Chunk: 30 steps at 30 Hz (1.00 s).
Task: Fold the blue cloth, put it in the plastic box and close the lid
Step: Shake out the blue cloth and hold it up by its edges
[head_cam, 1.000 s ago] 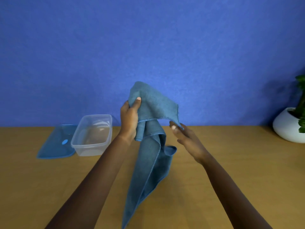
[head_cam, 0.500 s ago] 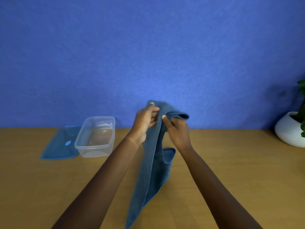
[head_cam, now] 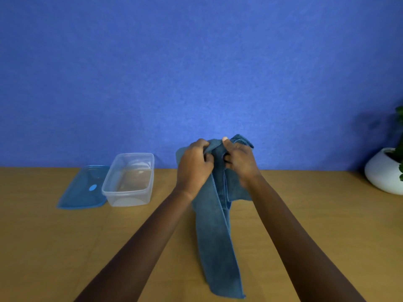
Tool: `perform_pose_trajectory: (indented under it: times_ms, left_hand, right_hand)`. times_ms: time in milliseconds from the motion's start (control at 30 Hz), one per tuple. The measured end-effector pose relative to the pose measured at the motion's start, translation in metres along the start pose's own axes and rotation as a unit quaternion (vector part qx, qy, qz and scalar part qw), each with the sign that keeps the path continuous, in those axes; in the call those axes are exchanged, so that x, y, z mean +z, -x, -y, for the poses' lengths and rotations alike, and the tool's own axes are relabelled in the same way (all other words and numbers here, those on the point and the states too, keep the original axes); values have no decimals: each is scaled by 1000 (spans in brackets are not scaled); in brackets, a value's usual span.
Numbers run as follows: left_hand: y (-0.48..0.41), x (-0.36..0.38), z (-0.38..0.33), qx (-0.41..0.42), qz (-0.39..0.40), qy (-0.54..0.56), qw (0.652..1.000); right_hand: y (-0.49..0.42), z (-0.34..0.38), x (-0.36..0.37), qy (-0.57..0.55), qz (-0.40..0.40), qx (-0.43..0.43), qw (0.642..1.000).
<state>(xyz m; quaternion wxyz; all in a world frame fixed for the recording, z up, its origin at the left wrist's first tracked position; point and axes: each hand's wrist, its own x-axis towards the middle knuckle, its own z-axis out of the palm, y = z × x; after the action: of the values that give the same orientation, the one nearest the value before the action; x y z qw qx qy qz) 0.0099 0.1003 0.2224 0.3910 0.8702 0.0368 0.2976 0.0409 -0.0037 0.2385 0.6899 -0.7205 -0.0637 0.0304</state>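
Observation:
The blue cloth (head_cam: 218, 240) hangs in a long bunched strip from both hands down onto the wooden table (head_cam: 54, 247). My left hand (head_cam: 193, 165) and my right hand (head_cam: 239, 160) grip its top edge side by side, knuckles nearly touching, above the table's middle. The clear plastic box (head_cam: 128, 180) stands open and empty to the left of my hands. Its blue lid (head_cam: 84, 188) lies flat on the table beside the box, further left.
A white pot with a green plant (head_cam: 383, 173) stands at the far right of the table. A blue wall (head_cam: 196, 73) rises right behind the table's far edge.
My hands have come together on the cloth's top edge and lowered a little. The cloth now hangs as a narrower strip, with its lower end trailing toward me.

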Motion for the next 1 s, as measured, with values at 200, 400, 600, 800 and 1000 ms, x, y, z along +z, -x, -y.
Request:
perform_pose_trajectory:
  times_ms: [200, 400, 600, 800, 1000]
  left_hand:
    - [-23, -21, 11, -61, -34, 82, 994]
    - [-46, -48, 28, -93, -48, 138, 985]
    - [-56, -61, 15, -41, -8, 177, 983]
    - [-64, -66, 1, 23, -20, 152, 988]
    - [-64, -56, -11, 48, -26, 92, 994]
  right_hand:
    - [-12, -3, -21, -13, -81, 31, 996]
    - [-25, -13, -57, 3, -142, 36, 989]
    - [-32, -30, -88, 339, -141, 62, 928]
    - [-28, -23, -85, 426, -113, 15, 898]
    - [2, -3, -17, 250, 54, -63, 965]
